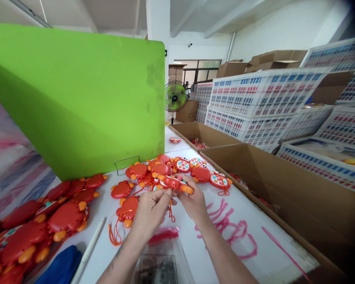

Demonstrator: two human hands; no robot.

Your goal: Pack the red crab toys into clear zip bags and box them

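Note:
Both my hands hold one red crab-shaped toy (175, 183) with orange claws just above the white table (254, 252). My left hand (150, 211) pinches its near edge with closed fingers, and an orange cord hangs down from there. My right hand (193, 201) grips the toy's right side, fingers wrapped round it. Behind the toy lies a heap of like crab toys (165, 169), some showing white faces with coloured buttons. Two more red crabs (124, 199) lie face down just left of my left hand.
A green divider panel (77, 102) stands along the left. A pile of red crab toys (32, 228) lies at the near left. Open cardboard boxes (284, 189) line the right edge, with stacked white crates (263, 102) beyond. Pink scribbles mark the table; a clear plastic piece (159, 260) lies between my forearms.

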